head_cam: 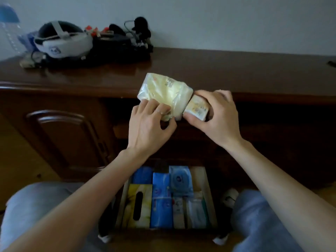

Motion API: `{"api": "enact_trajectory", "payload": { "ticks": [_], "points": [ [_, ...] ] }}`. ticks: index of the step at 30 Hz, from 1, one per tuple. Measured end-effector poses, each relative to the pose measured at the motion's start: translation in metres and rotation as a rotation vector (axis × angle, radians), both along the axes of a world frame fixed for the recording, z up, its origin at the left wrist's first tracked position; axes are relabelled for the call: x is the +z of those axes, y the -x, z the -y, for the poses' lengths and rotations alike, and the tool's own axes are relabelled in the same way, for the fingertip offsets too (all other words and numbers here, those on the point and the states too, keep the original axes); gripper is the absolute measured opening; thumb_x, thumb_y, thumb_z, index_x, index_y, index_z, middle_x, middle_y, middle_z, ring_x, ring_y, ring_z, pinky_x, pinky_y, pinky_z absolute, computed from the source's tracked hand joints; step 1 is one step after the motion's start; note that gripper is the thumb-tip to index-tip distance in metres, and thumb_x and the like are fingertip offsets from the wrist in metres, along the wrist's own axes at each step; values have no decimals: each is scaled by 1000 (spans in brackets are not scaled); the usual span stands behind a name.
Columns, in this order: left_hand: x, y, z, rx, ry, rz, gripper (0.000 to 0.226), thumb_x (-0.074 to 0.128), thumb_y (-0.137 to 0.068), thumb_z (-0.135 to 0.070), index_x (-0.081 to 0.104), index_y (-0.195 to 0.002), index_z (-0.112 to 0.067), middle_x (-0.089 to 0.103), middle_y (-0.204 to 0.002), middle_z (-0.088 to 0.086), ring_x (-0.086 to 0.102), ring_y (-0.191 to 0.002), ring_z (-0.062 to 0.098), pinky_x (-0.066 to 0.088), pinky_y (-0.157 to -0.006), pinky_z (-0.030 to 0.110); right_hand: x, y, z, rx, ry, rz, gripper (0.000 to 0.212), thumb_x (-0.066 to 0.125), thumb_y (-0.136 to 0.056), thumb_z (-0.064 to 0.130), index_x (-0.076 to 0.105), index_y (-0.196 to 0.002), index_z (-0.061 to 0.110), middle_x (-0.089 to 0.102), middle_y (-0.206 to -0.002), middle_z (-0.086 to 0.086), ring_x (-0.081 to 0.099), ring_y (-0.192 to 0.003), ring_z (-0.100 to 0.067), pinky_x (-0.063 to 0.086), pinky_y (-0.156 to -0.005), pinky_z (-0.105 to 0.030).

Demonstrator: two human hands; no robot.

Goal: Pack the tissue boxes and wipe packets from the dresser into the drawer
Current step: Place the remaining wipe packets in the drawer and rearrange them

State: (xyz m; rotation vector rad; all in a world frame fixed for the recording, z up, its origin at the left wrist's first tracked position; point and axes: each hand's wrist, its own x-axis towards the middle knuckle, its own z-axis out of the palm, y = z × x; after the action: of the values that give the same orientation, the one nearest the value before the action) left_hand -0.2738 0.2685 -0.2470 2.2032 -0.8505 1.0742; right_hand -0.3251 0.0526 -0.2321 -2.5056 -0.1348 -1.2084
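The dark wooden desk point(236, 70) fills the upper half of the view. Its top carries a heap of clutter at ten o'clock: a white headset point(62, 42) and tangled black gear point(123, 42).

Below, at six o'clock, the drawer point(209, 197) stands pulled out between the person's knees. It is already nearly full of upright packs, a yellow tissue box point(138, 204) at its left and blue wipe packets point(161, 197) beside it, probably stood on edge to save room.

At the centre, both hands hold goods up against the desk's front edge. The left hand point(151, 126) pinches the lower edge of a pale yellow soft pack point(163, 93), fingers curled on the wrapper. The right hand point(216, 115) is wrapped round a smaller printed packet point(197, 110), which touches the soft pack's right end. Held together like this, they look ready to go down as a pair. Only a narrow gap shows at the drawer's right.
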Motion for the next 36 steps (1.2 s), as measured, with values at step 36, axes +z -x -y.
{"api": "enact_trajectory", "payload": {
  "ticks": [36],
  "points": [
    [-287, 67, -51, -138, 785, -2253, 44, 85, -73, -18, 72, -115, -10, 75, -112, 14, 74, -100, 29, 60, -70, 35, -293, 101, -101, 360, -1099, -1228, 81, 68, -92, 34, 19, -155, 46, 44, -148, 31, 46, -131, 11, 42, -108, -27]
  ]
}}
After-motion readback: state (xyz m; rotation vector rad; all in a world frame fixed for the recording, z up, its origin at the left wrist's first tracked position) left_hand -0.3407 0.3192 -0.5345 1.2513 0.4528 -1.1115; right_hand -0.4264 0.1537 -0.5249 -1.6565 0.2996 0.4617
